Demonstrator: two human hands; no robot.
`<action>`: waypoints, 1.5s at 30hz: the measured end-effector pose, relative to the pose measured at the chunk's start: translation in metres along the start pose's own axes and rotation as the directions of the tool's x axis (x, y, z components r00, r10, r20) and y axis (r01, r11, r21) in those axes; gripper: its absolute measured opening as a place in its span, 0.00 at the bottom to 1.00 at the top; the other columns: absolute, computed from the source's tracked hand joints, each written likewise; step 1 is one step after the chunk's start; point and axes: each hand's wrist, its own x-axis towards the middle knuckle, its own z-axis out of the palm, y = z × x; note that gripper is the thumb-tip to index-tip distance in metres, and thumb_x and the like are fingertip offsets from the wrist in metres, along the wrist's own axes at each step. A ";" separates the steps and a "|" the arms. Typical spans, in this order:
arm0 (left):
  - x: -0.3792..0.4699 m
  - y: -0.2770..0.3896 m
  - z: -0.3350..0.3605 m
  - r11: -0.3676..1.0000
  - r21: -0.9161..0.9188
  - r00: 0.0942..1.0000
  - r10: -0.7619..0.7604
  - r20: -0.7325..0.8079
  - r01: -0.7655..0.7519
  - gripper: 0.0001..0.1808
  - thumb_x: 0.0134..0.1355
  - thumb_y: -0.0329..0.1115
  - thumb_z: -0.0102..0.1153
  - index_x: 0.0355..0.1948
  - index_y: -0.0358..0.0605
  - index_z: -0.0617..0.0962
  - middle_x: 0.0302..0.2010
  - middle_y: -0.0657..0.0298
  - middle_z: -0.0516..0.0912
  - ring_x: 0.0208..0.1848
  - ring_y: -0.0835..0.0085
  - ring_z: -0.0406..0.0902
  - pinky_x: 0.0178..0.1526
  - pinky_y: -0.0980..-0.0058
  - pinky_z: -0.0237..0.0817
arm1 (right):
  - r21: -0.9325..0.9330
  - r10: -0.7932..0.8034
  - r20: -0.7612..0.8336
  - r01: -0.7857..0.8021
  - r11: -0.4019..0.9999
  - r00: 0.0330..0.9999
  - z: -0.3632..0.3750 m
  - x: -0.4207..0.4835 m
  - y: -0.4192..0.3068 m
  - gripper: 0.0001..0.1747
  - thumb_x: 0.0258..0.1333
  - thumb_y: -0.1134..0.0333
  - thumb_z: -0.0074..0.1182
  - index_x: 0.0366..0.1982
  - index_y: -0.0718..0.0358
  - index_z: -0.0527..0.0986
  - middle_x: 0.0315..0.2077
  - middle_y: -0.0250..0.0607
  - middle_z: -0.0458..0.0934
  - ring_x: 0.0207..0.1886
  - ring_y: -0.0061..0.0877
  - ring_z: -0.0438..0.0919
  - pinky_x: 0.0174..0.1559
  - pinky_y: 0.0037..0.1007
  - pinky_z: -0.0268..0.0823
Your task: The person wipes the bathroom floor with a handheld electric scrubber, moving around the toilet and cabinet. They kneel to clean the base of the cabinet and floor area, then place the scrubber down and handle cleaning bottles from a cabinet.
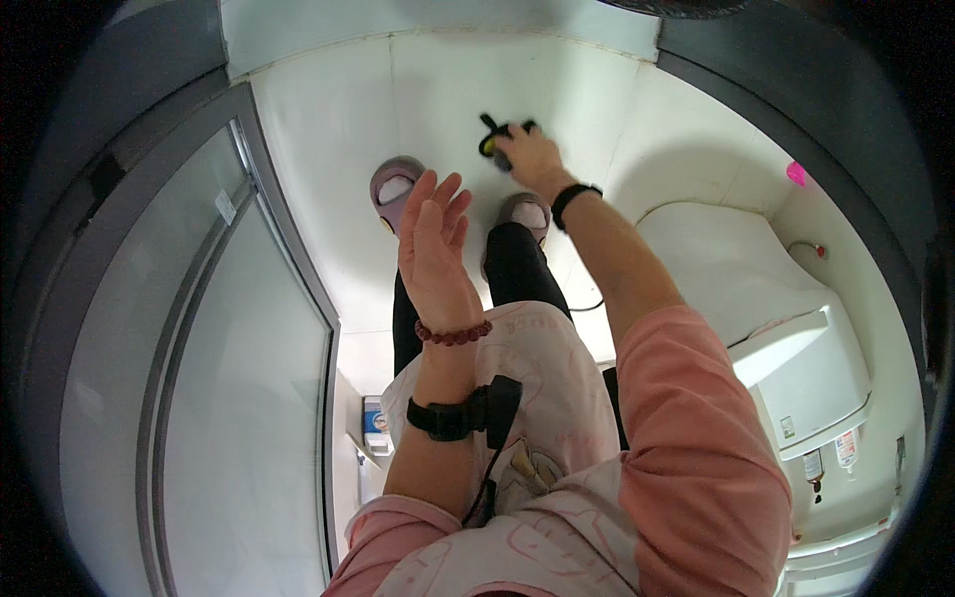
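Note:
My right hand (534, 158) reaches low over the white tiled floor, beyond my feet, with its fingers around a small black and yellow object (489, 144). Blur and the fingers hide much of that object, so its exact kind is unclear; a grey part shows under the hand. A black band (573, 205) circles my right wrist. My left hand (440, 257) is raised in front of my body, palm in view, fingers extended and holding nothing. It wears a dark red bead bracelet (453, 333), and a black strapped device (455, 418) with a cable sits on the forearm.
On the left runs a grey-framed frosted glass door (246, 403). A white toilet (716, 254) stands close on the right, near small bottles (813, 464). My feet wear mauve slippers (384, 175). A black cable (588, 307) lies beside my right leg.

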 end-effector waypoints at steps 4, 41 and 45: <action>0.002 -0.018 -0.019 0.994 0.111 0.996 0.009 -0.091 0.001 0.29 0.69 0.47 0.55 0.65 0.41 0.71 0.61 0.56 0.77 0.61 0.69 0.72 0.64 0.67 0.59 | 0.573 0.116 -0.045 -0.069 0.817 0.992 0.002 -0.057 -0.034 0.25 0.44 0.63 0.66 0.48 0.53 0.75 0.46 0.42 0.75 0.52 0.42 0.77 0.52 0.40 0.71; -0.103 0.056 -0.022 0.914 -0.057 0.829 -0.337 0.447 0.402 0.14 0.67 0.39 0.60 0.49 0.45 0.78 0.43 0.61 0.84 0.44 0.66 0.83 0.45 0.65 0.79 | 0.693 0.588 0.300 0.252 -0.675 0.751 -0.080 -0.266 0.010 0.14 0.61 0.65 0.52 0.45 0.67 0.75 0.34 0.42 0.80 0.33 0.31 0.81 0.33 0.33 0.79; -0.111 0.043 -0.007 0.915 -0.005 0.825 -0.361 0.434 0.403 0.13 0.68 0.42 0.58 0.46 0.45 0.79 0.42 0.60 0.85 0.42 0.64 0.84 0.45 0.63 0.80 | 0.599 0.633 0.474 0.302 -0.741 0.612 -0.012 -0.316 0.034 0.09 0.58 0.67 0.56 0.38 0.64 0.75 0.31 0.41 0.79 0.31 0.33 0.79 0.34 0.33 0.77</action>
